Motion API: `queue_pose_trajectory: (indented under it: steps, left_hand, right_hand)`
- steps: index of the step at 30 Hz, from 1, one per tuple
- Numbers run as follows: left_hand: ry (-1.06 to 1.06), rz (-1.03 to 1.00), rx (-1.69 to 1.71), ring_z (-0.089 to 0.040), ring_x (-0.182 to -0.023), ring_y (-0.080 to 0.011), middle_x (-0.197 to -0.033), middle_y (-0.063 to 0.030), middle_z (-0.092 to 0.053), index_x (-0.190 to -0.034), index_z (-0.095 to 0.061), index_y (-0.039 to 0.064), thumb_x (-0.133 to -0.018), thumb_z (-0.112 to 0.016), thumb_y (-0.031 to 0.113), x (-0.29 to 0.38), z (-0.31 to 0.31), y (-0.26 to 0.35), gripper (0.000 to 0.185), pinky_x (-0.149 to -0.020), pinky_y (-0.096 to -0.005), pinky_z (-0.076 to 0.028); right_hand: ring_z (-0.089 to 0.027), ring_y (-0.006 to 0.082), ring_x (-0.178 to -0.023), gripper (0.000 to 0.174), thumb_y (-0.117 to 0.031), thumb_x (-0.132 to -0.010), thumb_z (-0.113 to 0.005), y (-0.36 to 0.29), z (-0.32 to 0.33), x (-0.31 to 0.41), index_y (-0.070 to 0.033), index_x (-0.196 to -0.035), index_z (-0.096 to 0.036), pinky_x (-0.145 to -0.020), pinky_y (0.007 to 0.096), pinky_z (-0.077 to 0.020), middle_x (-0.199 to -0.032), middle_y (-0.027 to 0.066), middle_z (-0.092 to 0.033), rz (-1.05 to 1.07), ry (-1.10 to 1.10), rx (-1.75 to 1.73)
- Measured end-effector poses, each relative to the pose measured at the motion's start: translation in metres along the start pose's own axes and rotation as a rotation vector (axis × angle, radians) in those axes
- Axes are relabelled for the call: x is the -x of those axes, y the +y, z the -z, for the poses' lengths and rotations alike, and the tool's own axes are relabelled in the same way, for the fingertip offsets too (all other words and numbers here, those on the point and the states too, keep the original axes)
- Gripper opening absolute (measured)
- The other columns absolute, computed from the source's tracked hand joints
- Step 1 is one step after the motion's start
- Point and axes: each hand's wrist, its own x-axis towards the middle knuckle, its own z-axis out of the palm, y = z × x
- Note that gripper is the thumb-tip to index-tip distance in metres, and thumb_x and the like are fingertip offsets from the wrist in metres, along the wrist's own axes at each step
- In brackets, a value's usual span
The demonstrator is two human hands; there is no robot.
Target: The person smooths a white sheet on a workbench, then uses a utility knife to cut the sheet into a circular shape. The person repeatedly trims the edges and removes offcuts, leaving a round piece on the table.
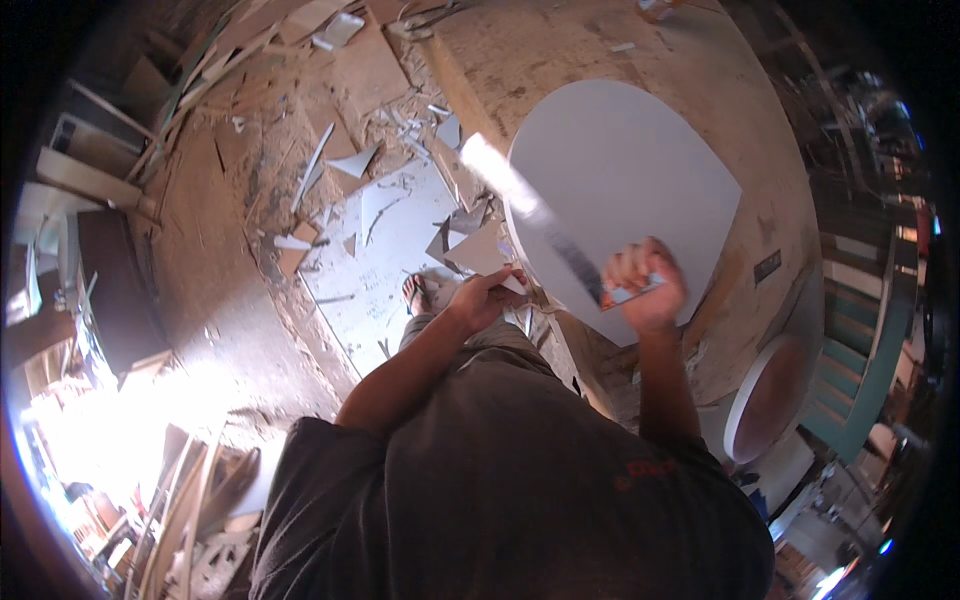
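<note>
My right hand (646, 285) is closed around the handle of a hand saw (555, 232), above the near part of a white-faced panel (622, 172). The saw's blade stretches up and left across the panel's left edge, bright with glare at its far end. That panel has a rounded far side and straighter near sides and lies on a wooden workbench (720, 90). Left of the panel, my left hand (491, 296) pinches a small pale offcut (514, 285) between thumb and fingers, near the bench's edge.
White and brown offcuts (352, 161) litter the floor around a large white board (352, 277). My sandaled foot (416, 294) is beside that board. A round disc (765, 401) leans at the right, near green slatted wood (847, 352). Wood strips (180, 510) are piled at lower left.
</note>
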Motion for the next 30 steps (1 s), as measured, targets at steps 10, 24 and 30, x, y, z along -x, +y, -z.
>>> queue_pose_trajectory:
  steps: [10, 24, 30]
  left_hand:
    - [0.913, -0.260, -0.422, -0.046, -0.131, -0.0333, -0.145, -0.0179, -0.046, -0.143, -0.039, -0.006, -0.072, -0.088, 0.039, 0.037, 0.055, 0.163, 0.096, -0.111, -0.0522, -0.034]
    - [-0.128, 0.485, -0.426, -0.050, -0.127, -0.0263, -0.136, -0.0110, -0.054, -0.136, -0.050, 0.008, -0.094, -0.069, 0.032, -0.078, -0.045, 0.089, 0.052, -0.113, -0.0445, -0.038]
    - [-0.106, 0.508, -0.349, -0.053, -0.124, -0.0292, -0.133, -0.0122, -0.058, -0.134, -0.052, 0.004, -0.098, -0.063, 0.028, -0.095, -0.032, 0.098, 0.044, -0.112, -0.0456, -0.040]
  right_hand:
    - [-0.060, 0.0318, -0.079, 0.029, -0.025, -0.102, -0.045, -0.029, 0.101, 0.142, -0.002, -0.097, -0.062, -0.074, 0.0457, -0.0500, -0.084, 0.0140, -0.060, 0.490, 1.138, 1.783]
    - [-0.057, 0.0378, -0.111, 0.024, -0.016, -0.092, -0.062, 0.142, -0.007, 0.188, -0.008, -0.114, -0.066, -0.095, 0.0512, -0.0443, -0.113, 0.0169, -0.061, 0.108, 1.736, 1.814]
    - [-0.062, 0.0276, -0.104, 0.027, -0.021, -0.091, -0.065, 0.221, -0.063, 0.159, -0.010, -0.116, -0.065, -0.088, 0.0448, -0.0477, -0.107, 0.0118, -0.063, -0.046, 1.873, 1.169]
